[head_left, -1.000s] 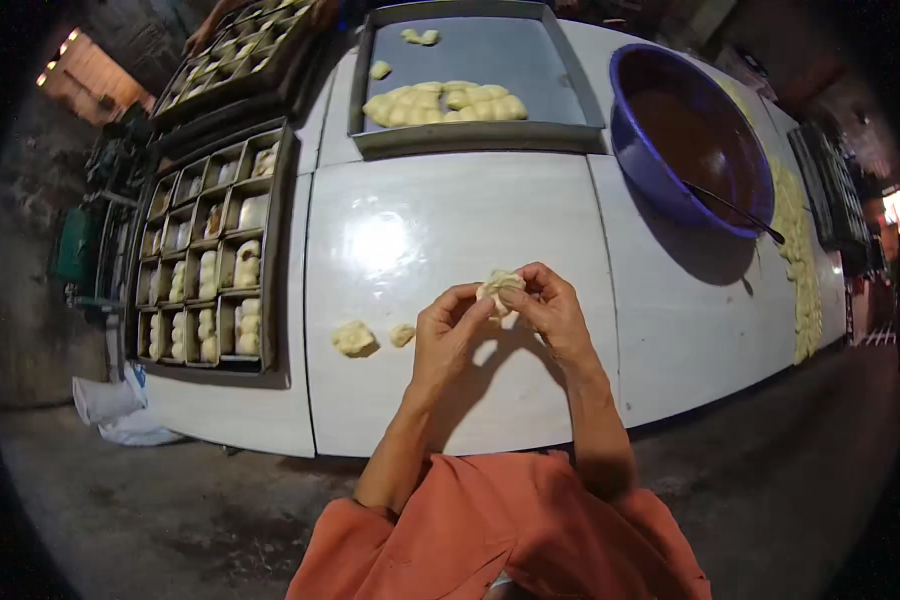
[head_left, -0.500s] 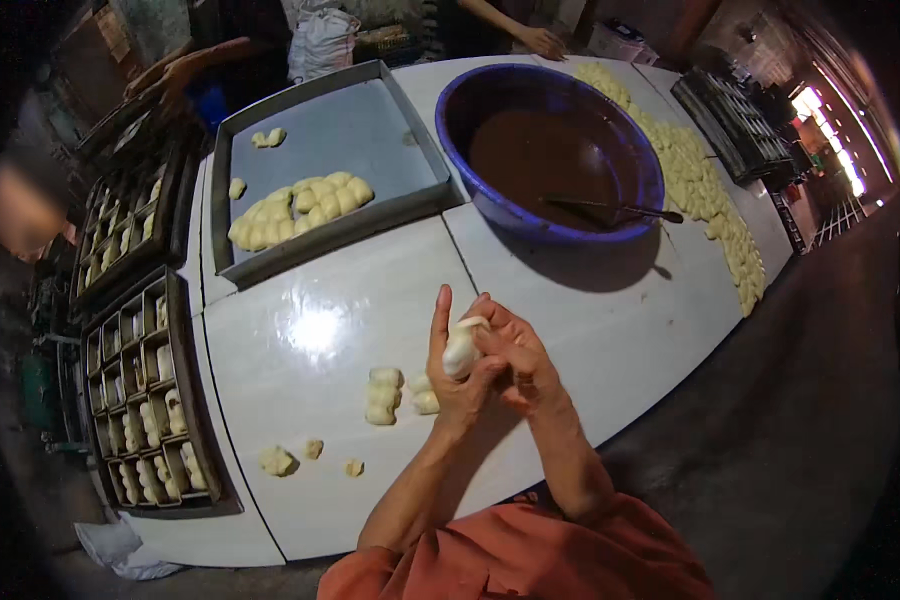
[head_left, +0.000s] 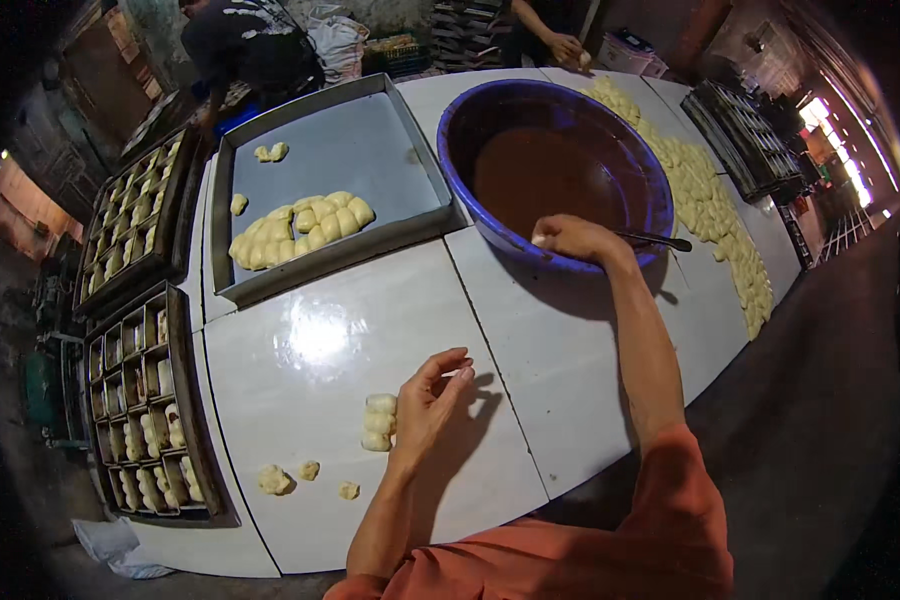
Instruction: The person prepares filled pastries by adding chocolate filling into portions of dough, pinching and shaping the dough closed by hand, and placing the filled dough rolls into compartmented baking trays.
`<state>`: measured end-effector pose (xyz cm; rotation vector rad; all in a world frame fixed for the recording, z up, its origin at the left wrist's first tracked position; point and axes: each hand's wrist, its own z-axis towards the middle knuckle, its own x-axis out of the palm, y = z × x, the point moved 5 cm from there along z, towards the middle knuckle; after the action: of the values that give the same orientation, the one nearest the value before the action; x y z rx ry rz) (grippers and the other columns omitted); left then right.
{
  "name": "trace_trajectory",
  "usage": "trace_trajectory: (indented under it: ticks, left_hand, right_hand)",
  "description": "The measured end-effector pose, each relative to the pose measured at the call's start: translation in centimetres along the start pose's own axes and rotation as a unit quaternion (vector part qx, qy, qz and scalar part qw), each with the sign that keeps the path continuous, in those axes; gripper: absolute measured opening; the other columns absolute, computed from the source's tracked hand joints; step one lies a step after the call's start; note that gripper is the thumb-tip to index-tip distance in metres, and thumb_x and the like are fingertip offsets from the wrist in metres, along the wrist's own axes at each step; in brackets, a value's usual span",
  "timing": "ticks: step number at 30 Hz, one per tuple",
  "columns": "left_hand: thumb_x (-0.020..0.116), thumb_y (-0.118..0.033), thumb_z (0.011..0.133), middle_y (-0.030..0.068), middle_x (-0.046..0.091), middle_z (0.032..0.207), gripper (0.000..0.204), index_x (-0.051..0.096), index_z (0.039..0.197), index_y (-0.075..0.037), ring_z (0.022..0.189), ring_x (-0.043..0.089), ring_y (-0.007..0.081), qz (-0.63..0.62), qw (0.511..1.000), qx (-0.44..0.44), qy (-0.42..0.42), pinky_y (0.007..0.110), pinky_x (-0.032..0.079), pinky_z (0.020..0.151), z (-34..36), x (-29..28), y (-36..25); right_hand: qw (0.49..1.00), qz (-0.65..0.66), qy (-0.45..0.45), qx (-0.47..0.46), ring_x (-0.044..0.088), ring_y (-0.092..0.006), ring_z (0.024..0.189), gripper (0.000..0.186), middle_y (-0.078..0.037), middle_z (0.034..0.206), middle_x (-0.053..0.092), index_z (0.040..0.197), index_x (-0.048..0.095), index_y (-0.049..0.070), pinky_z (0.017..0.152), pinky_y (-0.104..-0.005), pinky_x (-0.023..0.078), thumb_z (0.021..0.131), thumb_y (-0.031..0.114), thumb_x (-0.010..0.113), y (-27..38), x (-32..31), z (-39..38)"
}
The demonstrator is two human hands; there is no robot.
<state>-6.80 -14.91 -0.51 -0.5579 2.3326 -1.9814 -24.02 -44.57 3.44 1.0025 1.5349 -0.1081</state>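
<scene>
Separated since the earlier frame, the hands no longer cup one dough piece: right hand now grips the spoon at the blue bowl rim; left hand hovers half-curled, empty, beside the shaped dough on the table. Recommend a modest scoop of brown filling, drained against the rim

- A bakery workroom: a long white work table carries rows of raw dough pieces.
- Metal trays of shaped dough, racks of loaf tins, a big blue bowl of brown filling.
</scene>
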Motion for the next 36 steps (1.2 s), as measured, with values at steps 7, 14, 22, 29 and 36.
trace_trajectory:
  ticks: [7, 14, 22, 29, 36]
  left_hand:
    - [0.06, -0.033, 0.1, 0.0122, 0.065, 0.126, 0.045, 0.058, 0.131, -0.001, 0.111, 0.063, 0.0208, -0.033, 0.996, -0.034, 0.07, 0.035, 0.05, 0.095, 1.0, 2.7, -1.3]
    - [0.058, -0.039, 0.1, 0.0074, 0.065, 0.12, 0.044, 0.061, 0.127, -0.004, 0.106, 0.062, 0.0175, -0.332, 0.939, -0.064, 0.059, 0.035, 0.051, 0.092, 2.3, 4.1, -0.7]
    - [0.07, -0.016, 0.094, 0.008, 0.069, 0.091, 0.024, 0.066, 0.108, 0.003, 0.073, 0.066, 0.0144, -0.311, 0.94, -0.079, -0.113, 0.027, 0.056, 0.067, -1.7, -4.1, 2.7]
    - [0.072, -0.015, 0.093, 0.0059, 0.071, 0.092, 0.028, 0.07, 0.113, 0.003, 0.077, 0.063, 0.0084, -0.155, 0.975, 0.022, -0.156, 0.022, 0.05, 0.06, -3.5, -6.2, 1.4]
    - [0.075, -0.016, 0.089, 0.0121, 0.071, 0.1, 0.038, 0.062, 0.12, 0.003, 0.085, 0.068, 0.0165, -0.16, 0.981, -0.062, -0.095, 0.028, 0.056, 0.073, -3.1, -7.3, -1.6]
  right_hand:
    - [0.794, 0.583, -0.172, 0.008, 0.063, -0.0069, 0.075, 0.019, -0.002, 0.088, 0.066, 0.103, 0.061, 0.008, 0.064, -0.0201, 0.051, 0.094, 0.024, 0.067, 9.4, -1.6, -4.9]
    - [0.669, 0.728, -0.151, -0.001, 0.067, -0.0111, 0.081, 0.017, -0.007, 0.095, 0.063, 0.112, 0.055, 0.006, 0.066, -0.0241, 0.06, 0.099, 0.015, 0.059, 15.6, 8.0, -6.6]
    - [0.897, 0.403, -0.182, -0.015, 0.062, -0.0222, 0.111, 0.049, -0.012, 0.123, 0.059, 0.132, 0.052, 0.006, 0.101, -0.0354, 0.048, 0.085, 0.003, 0.067, 20.9, 14.8, -8.7]
    - [0.909, 0.252, -0.321, -0.082, 0.066, -0.0219, 0.096, 0.022, -0.012, 0.114, 0.062, 0.114, 0.069, 0.005, 0.077, -0.0317, 0.058, 0.092, 0.004, 0.063, 23.7, 16.8, -8.5]
    - [0.852, 0.485, -0.193, 0.031, 0.063, -0.011, 0.082, 0.02, -0.005, 0.101, 0.068, 0.11, 0.069, -0.002, 0.071, -0.0265, 0.052, 0.093, 0.01, 0.067, 23.2, 17.4, -7.9]
